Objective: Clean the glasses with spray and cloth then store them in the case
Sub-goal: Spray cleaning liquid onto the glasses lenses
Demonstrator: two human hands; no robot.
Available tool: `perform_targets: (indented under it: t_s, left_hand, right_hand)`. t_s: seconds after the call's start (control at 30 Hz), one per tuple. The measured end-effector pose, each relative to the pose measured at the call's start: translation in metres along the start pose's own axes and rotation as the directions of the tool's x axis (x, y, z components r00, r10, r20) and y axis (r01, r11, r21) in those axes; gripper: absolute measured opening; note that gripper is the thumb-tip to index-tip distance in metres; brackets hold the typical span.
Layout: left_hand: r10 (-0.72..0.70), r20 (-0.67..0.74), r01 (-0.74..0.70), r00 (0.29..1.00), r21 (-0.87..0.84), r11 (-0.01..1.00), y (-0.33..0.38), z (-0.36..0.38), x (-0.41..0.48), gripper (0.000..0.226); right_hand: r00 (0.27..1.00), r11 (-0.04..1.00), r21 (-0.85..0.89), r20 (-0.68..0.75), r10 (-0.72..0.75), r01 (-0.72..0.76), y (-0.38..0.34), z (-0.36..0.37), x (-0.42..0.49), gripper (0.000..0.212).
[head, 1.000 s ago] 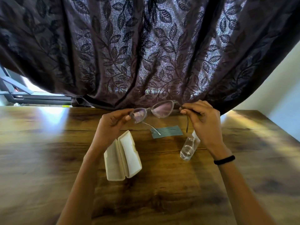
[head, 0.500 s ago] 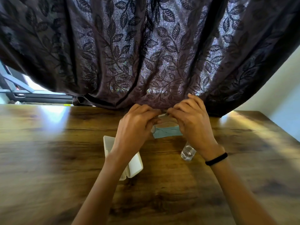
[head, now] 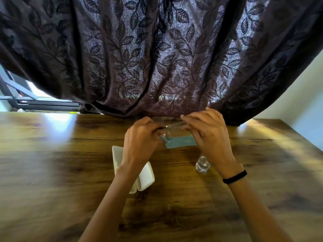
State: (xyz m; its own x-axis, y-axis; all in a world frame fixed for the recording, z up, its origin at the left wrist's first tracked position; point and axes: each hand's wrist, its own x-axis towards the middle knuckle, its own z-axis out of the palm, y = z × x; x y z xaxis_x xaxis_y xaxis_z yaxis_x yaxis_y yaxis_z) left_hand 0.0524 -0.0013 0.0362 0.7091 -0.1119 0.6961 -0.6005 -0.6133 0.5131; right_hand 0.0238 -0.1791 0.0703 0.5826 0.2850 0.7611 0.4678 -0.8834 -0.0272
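Left hand [head: 141,137]: curled, fingertips pinching one end of the glasses.
Right hand [head: 208,131]: curled, fingertips pinching the other end; black band on the wrist.
Glasses [head: 172,127]: held between both hands, above the far part of the table, blurred; folded or unfolded, cannot tell.
Cloth [head: 181,141]: flat on the table, just under the hands, partly hidden by them.
Spray bottle [head: 202,164]: upright, just beside the right wrist, top hidden behind it.
Case [head: 146,177]: open, under the left forearm, near edge showing.
Table [head: 52,163]: wooden, curtain hanging at its far side.
Risk, bottle: probably knocked over if the right wrist drops or swings back, because so close.
Risk, lenses: smudged by fingers gripping near the glass.
Risk, frame: likely bent if both ends twisted in opposite ways.
Risk, case: lid maybe pushed shut by the left forearm.
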Motion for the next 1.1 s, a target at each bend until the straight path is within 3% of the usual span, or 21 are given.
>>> perform_targets:
  t_s: [0.2, 0.33, 0.5, 0.67, 0.8, 0.93, 1.1]
  left_hand:
    - [-0.162, -0.12, 0.148, 0.98, -0.117, 0.982, -0.017, 0.006, -0.004, 0.014]
    - [-0.325, -0.15, 0.286, 0.934, -0.231, 0.93, -0.027, 0.008, -0.007, 0.02]
    - [-0.476, -0.158, 0.392, 0.865, -0.378, 0.839, -0.035, 0.01, -0.009, 0.023]
    - [-0.571, -0.096, 0.448, 0.815, -0.521, 0.727, -0.036, 0.013, -0.013, 0.023]
    - [-0.591, -0.053, 0.46, 0.805, -0.572, 0.679, -0.033, 0.015, -0.015, 0.019]
    - [-0.556, -0.074, 0.419, 0.828, -0.576, 0.702, -0.028, 0.015, -0.012, 0.02]
    - [-0.522, -0.109, 0.371, 0.846, -0.584, 0.722, -0.025, 0.014, -0.01, 0.023]
  right_hand:
    - [0.977, 0.96, 0.202, -0.051, 0.208, -0.194, 0.013, -0.005, -0.016, 0.04]
    - [0.91, 0.851, 0.37, -0.033, 0.414, -0.373, 0.022, -0.005, -0.037, 0.048]
    - [0.843, 0.76, 0.434, 0.0, 0.538, -0.484, 0.025, 0.002, -0.07, 0.053]
    - [0.816, 0.688, 0.478, 0.116, 0.566, -0.545, 0.018, 0.015, -0.092, 0.073]
    - [0.806, 0.67, 0.494, 0.119, 0.579, -0.554, 0.016, 0.021, -0.094, 0.071]
    - [0.811, 0.656, 0.525, 0.12, 0.573, -0.542, 0.013, 0.028, -0.091, 0.061]
    - [0.864, 0.737, 0.463, 0.164, 0.476, -0.493, -0.002, 0.033, -0.076, 0.054]
